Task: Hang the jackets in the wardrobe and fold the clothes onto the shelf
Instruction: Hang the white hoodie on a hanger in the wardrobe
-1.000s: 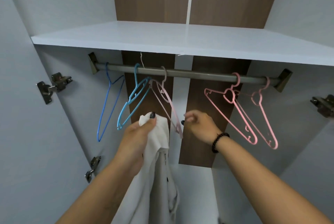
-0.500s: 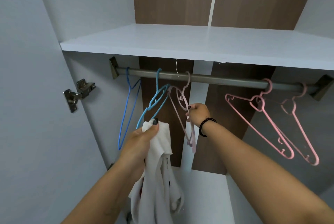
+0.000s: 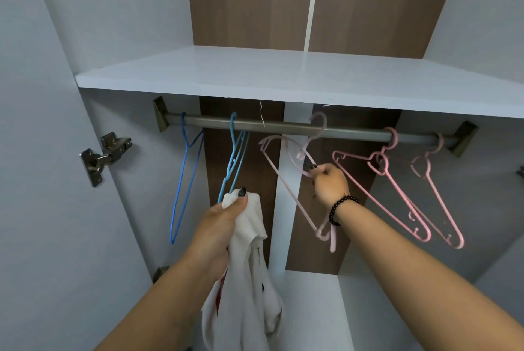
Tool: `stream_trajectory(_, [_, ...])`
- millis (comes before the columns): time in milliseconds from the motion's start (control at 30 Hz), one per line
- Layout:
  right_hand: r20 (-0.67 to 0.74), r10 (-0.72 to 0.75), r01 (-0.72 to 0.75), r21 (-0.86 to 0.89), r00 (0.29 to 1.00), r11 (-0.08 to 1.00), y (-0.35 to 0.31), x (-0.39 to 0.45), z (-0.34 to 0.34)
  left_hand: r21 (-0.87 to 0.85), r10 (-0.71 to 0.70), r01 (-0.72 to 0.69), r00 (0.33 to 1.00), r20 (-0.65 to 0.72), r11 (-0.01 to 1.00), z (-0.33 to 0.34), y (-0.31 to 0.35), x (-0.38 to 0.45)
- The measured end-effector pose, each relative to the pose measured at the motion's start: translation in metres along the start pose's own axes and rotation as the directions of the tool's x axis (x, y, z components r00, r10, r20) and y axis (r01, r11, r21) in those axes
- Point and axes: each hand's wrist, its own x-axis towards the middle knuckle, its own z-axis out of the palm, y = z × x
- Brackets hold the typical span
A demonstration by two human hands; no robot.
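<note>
The left hand is clenched round the bunched top of a white fabric jacket, thumb pressed over the gathered cloth, and the rest of the garment hangs straight down from that grasp, below the metal hanging rail and in front of the wardrobe's brown wood-grain back panel. A trace of red shows at the jacket's lower left edge. To the right of the jacket and a little higher, the right hand, with a black beaded bracelet at its wrist, pinches a pale pink plastic hanger by its upper arm; this hanger is tilted, and its hook appears blurred at the rail, so whether it still sits on the rail cannot be told. The jacket and the pale pink hanger are near each other but apart. On the rail toward its left end hang a dark blue wire hanger and a light blue plastic hanger, the latter just above the left hand. Toward the right end hang two pink plastic hangers. A white shelf runs above the rail, and a metal door hinge sits on the left wall.
</note>
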Motion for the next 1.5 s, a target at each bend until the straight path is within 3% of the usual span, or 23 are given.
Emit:
stream_trajectory(167, [-0.007,0.081,-0.08,0.072,0.997,0.994,0.032,-0.034,-0.039,0.012,0.044,-0.044,0.999,0.018,0.999,0.016,0.01,0.006])
stream_trajectory(433, [-0.023,0.034,-0.03,0.154,0.999,0.988,0.051,-0.091,-0.115,0.085,0.115,-0.118,0.993,0.034,0.989,0.044,0.03,0.02])
stream_trajectory(600, [0.111,-0.031,0.011,0.18,0.993,0.984,0.052,-0.121,-0.158,0.077,0.119,-0.12,0.993,0.018,0.99,0.066,0.037,0.016])
stream_trajectory(767, [0.21,-0.155,0.154,0.02,0.965,0.988,0.058,-0.146,-0.186,0.099,0.151,-0.156,0.987,0.061,0.983,0.084,0.043,0.008])
stream_trajectory(1000, [0.115,-0.324,0.344,-0.263,0.939,0.902,0.06,-0.157,-0.206,0.132,0.217,-0.223,0.975,0.052,0.966,0.098,0.052,-0.003])
stream_trajectory(1133, [0.172,-0.326,0.368,-0.412,0.93,0.833,0.061,-0.16,-0.204,0.191,0.24,-0.248,0.969,0.066,0.95,0.107,0.049,-0.016])
stream_trajectory(1267, [0.224,-0.334,0.399,-0.396,0.915,0.827,0.054,-0.164,-0.183,0.239,0.253,-0.28,0.958,0.136,0.93,0.125,0.037,-0.035])
stream_trajectory(1400, [0.279,-0.288,0.375,-0.344,0.916,0.861,0.055,-0.166,-0.154,0.285,0.219,-0.272,0.954,0.205,0.919,0.141,0.025,-0.055])
stream_trajectory(1500, [0.351,-0.068,0.124,-0.141,0.934,0.982,0.062,-0.165,-0.135,0.282,0.189,-0.25,0.956,0.226,0.926,0.146,0.017,-0.066])
